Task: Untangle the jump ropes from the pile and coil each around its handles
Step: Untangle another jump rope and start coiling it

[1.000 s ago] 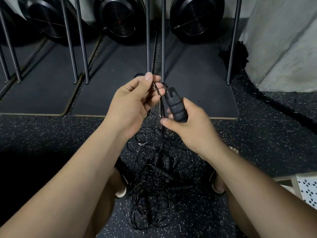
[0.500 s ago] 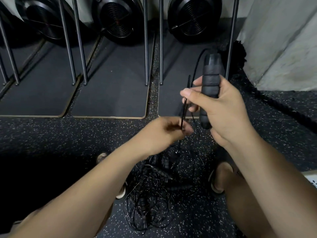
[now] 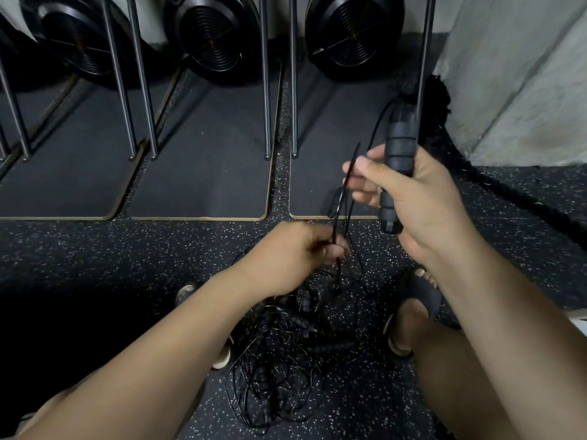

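My right hand (image 3: 409, 198) grips a pair of black ribbed jump rope handles (image 3: 398, 154), held upright at chest height. A thin black rope (image 3: 344, 185) runs from my right thumb down to my left hand (image 3: 295, 252), which pinches it lower and to the left. Another strand leaves the top of the handles and curves down. On the speckled floor between my feet lies the tangled pile of jump ropes (image 3: 279, 360), black cords with several ribbed handles mixed in.
Three dark mats (image 3: 203, 173) with metal rack legs (image 3: 143, 77) lie ahead, and black fan-like wheels (image 3: 216, 36) stand behind them. A thick black rope (image 3: 495, 185) trails along the concrete wall at right. My sandalled feet (image 3: 409, 315) flank the pile.
My right hand lifted the handles up and to the right. My left hand dropped from beside the handles to a lower point on the rope, drawing it taut.
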### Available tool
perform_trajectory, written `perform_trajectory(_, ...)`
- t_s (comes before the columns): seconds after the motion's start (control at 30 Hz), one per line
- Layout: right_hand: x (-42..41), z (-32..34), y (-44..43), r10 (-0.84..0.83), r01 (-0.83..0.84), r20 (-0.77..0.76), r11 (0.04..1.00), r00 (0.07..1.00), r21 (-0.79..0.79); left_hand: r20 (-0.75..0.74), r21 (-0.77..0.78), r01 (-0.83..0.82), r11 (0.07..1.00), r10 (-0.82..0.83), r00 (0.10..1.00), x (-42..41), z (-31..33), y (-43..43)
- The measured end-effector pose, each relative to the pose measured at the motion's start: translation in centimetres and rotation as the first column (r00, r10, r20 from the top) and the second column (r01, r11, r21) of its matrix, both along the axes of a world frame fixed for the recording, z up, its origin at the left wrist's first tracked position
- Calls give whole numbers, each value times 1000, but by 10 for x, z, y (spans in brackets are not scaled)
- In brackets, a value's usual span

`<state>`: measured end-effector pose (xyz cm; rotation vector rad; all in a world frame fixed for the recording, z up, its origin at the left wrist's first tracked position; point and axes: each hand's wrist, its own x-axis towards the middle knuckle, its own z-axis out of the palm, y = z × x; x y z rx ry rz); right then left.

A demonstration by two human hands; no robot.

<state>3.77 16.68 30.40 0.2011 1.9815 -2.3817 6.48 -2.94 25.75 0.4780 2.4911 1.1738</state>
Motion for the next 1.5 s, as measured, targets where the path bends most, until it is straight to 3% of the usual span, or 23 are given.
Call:
perform_trajectory(0.13, 5, -10, -7, 79, -92, 113, 990, 990, 109, -12, 193, -114, 974, 119, 993, -6, 16, -9)
perform_trajectory(0.23, 9, -15, -14, 148, -181, 161, 961, 976, 209, 113, 436, -249, 865, 222, 968, -10, 23, -14)
perform_trajectory(0.37, 14, -15, -26, 258, -287, 209, 950, 943, 119, 251, 600, -392, 697, 300, 920, -16, 31, -25)
perform_trajectory(0.5, 20, -11, -31, 361, -396, 197, 899, 912, 187, 342, 686, -476, 550, 334, 878, -23, 37, -38)
perform_trajectory(0.67, 24, -10, -37, 306, -330, 134, 916, 943, 229, 395, 658, -604, 451, 476, 786, -27, 35, -43)
perform_trajectory(0.73, 25, -8, -38, 284, -300, 104, 930, 953, 213, 429, 587, -653, 479, 501, 752, -26, 32, -41)
perform_trajectory(0.83, 26, 0, -38, 239, -244, 53, 960, 970, 141, 460, 414, -663, 624, 485, 744, -22, 23, -34)
perform_trajectory(0.97, 23, 9, -33, 164, -164, 20, 986, 986, 5, 420, 289, -451, 845, 311, 852, -7, 15, -19)
perform_trajectory(1.07, 20, 14, -27, 118, -117, 5, 990, 993, -77, 403, 245, -272, 931, 158, 902, 6, 10, -9)
perform_trajectory(1.23, 12, 20, -9, 33, -26, 32, 979, 999, -200, 319, 149, -73, 986, 22, 948, 13, -6, 7)
perform_trajectory(1.5, 4, 20, 1, -56, 82, 93, 951, 994, -297, 234, 265, 0, 964, -65, 970, 23, -19, 22)
